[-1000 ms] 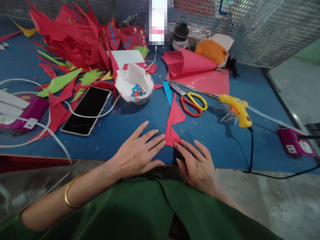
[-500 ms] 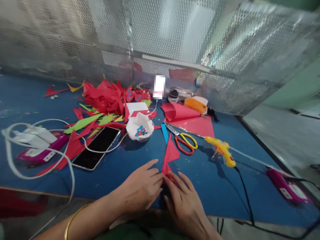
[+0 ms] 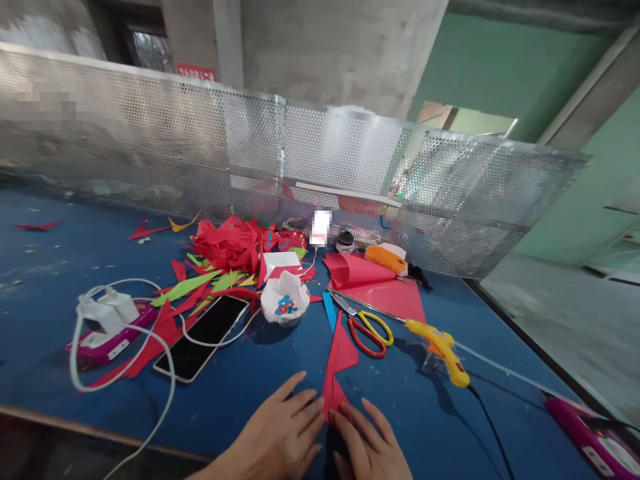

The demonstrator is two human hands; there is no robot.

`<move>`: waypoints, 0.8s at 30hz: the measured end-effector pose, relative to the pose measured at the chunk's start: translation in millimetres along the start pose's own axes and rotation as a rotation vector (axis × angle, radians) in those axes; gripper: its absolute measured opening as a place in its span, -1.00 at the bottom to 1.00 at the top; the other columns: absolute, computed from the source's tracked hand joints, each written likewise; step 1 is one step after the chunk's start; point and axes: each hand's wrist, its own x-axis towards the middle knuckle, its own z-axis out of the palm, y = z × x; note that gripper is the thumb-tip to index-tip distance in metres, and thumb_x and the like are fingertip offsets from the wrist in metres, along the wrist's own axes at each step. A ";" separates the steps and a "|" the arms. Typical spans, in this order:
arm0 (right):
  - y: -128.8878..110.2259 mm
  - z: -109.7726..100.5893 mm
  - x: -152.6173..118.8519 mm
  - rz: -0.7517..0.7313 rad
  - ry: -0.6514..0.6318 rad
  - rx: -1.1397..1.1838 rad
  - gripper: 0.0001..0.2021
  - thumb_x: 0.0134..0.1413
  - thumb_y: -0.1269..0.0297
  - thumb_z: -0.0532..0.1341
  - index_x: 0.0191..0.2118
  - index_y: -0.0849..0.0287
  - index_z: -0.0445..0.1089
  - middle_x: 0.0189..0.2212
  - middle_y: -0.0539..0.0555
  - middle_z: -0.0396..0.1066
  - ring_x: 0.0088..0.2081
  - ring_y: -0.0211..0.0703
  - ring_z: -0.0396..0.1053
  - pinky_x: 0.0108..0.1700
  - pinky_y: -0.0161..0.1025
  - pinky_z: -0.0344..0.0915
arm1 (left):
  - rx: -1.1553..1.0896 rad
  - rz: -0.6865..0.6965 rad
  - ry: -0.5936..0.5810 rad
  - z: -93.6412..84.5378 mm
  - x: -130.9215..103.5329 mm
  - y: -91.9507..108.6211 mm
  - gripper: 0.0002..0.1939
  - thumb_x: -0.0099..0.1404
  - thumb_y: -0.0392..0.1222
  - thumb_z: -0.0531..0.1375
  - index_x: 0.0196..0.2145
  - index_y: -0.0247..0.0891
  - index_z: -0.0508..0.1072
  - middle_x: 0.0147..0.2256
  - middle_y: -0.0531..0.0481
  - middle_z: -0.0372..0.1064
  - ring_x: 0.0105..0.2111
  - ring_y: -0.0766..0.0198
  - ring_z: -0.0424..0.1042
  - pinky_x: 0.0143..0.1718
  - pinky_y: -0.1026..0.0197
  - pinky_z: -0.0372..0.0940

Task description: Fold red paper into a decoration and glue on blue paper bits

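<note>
A narrow piece of red paper (image 3: pixel 334 392) lies on the blue table in front of me, its near end folded to a point. My left hand (image 3: pixel 283 433) rests palm down at its left edge, fingers stretched out and fingertips touching the paper. On the other side, my right hand (image 3: pixel 373 443) has its fingers extended, the fingertips pressing on the lower right of the fold; its thumb is partly hidden. Just beyond the paper lie scissors (image 3: pixel 370 333) with one red and one yellow handle, and a blue paper strip (image 3: pixel 329 311).
A yellow glue gun (image 3: pixel 440 350) with a black cord lies at right. A white bowl (image 3: pixel 273 303) holds small blue and red bits. Further left are a phone (image 3: pixel 207 340), a purple power strip (image 3: pixel 113 340) with white cables, and red scraps (image 3: pixel 227 243). Behind stands a perforated metal screen (image 3: pixel 345 153).
My view has tilted up, so the table sits lower in the picture and more wall shows. Both hands stay at the folded end of the red paper, with only slight finger movement.
</note>
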 end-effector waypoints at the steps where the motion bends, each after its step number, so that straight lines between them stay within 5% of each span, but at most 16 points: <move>1: 0.1 1.3 0.5 -0.013 0.015 -0.003 -0.68 0.34 0.38 -0.03 -0.12 0.20 0.49 -0.37 0.01 0.61 -0.21 -0.29 0.55 0.35 -0.26 0.06 | 0.002 -0.003 0.012 -0.4 0.6 0.8 -0.75 0.39 -0.08 0.16 -0.11 -0.24 0.54 -0.13 0.05 0.60 -0.12 0.25 0.51 0.37 0.04 -0.13; 7: -2.4 4.0 9.9 -0.007 0.084 -0.002 -0.68 0.35 0.39 -0.03 -0.19 0.19 0.49 -0.43 -0.04 0.60 -0.30 -0.31 0.56 0.39 -0.26 -0.04 | 0.029 -0.024 0.092 9.1 -0.1 5.4 -0.81 0.37 -0.14 0.18 -0.21 -0.25 0.56 -0.20 0.07 0.60 -0.18 0.27 0.50 0.42 0.01 -0.30; 16: -0.2 9.7 5.6 0.011 0.076 -0.021 -0.70 0.32 0.33 0.01 -0.09 0.16 0.49 -0.36 0.00 0.63 -0.20 -0.23 0.58 0.31 -0.24 0.15 | 0.093 0.002 0.113 14.5 -8.1 4.7 -0.80 0.36 -0.16 0.16 -0.24 -0.27 0.57 -0.25 0.06 0.59 -0.22 0.29 0.50 0.44 -0.06 -0.33; 24: -4.9 15.1 14.5 -0.059 0.090 0.011 -0.65 0.39 0.32 -0.05 -0.17 0.21 0.50 -0.42 -0.03 0.62 -0.32 -0.28 0.57 0.41 -0.22 -0.07 | 0.078 0.000 0.135 12.9 -7.1 6.3 -0.81 0.35 -0.18 0.16 -0.25 -0.28 0.56 -0.30 0.04 0.58 -0.25 0.28 0.49 0.44 -0.08 -0.26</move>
